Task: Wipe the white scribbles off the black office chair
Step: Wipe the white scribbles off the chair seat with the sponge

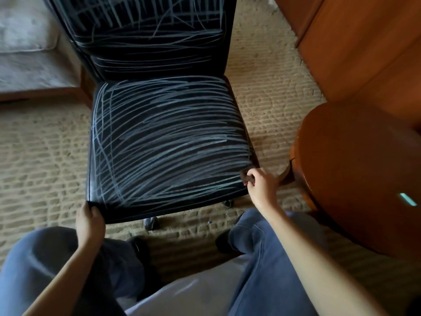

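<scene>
The black office chair (159,142) stands on a beige patterned carpet (45,156) straight in front of a seated person, its seat (109,215) facing them and its backrest (148,49) rising at the top of the view. White scribbles (173,133) cover nearly the whole seat in long strokes running mostly side to side, with some upright strokes crossing them along the seat's left edge. More scribbles run across the backrest. The left hand (88,221) holds the seat's near left corner, its grip curled round the edge with the fingers tucked out of sight beneath. The right hand (262,185) is at the seat's near right corner, its grip pinching a small dark brown wad (247,176) between thumb and curled fingers. The wad touches the seat's edge there, and whether it is cloth or sponge cannot be told. Two casters (150,222) show under the seat's front edge. A round wooden table (364,167) stands just beside the chair on the right, with a wooden cabinet (364,42) behind it. A pale sofa cushion (25,26) lies at upper left, beside the backrest. The person's knees in blue jeans (45,270) sit on either side of a white shirt (193,293) at the bottom of the view.
</scene>
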`<action>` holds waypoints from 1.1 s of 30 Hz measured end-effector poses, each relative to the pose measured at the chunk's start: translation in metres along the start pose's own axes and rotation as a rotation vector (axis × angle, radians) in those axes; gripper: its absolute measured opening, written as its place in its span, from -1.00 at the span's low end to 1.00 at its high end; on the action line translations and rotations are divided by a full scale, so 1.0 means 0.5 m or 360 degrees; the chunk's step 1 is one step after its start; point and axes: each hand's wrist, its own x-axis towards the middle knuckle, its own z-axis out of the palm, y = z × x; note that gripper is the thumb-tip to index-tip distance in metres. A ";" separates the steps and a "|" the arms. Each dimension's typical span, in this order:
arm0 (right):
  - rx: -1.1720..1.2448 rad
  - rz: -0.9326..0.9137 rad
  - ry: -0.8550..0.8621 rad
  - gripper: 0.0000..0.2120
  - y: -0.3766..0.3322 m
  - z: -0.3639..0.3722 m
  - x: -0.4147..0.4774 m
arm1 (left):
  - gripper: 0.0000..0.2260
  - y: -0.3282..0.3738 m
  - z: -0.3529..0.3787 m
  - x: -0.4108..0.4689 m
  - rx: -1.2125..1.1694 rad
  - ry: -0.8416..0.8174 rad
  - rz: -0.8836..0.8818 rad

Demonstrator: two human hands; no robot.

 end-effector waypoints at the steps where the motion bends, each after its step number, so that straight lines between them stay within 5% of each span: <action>1: -0.0043 -0.0046 -0.0030 -0.79 -0.011 0.014 -0.031 | -0.84 -0.002 -0.001 -0.002 0.0003 0.0008 0.0025; 7: -0.0154 -0.0184 -0.0136 -0.79 -0.010 0.012 -0.056 | -0.85 -0.001 -0.011 -0.016 -0.0031 -0.0038 0.0189; 12: -0.0310 0.0086 -0.0053 -0.86 0.021 -0.049 0.099 | -0.92 -0.008 -0.008 -0.014 0.0073 -0.0078 0.0247; 23: -0.0151 -0.0320 -0.0304 -0.81 -0.038 0.027 -0.053 | -0.52 -0.008 0.012 -0.015 0.0072 -0.0115 0.0070; 29: -0.0166 0.0128 0.0024 -0.76 0.009 -0.035 0.105 | -0.52 -0.025 0.014 -0.005 0.0110 -0.0105 0.0132; 33: -0.0095 -0.0106 0.0001 -0.77 -0.059 0.022 0.026 | -0.59 -0.029 0.014 0.002 0.0133 -0.0066 0.0178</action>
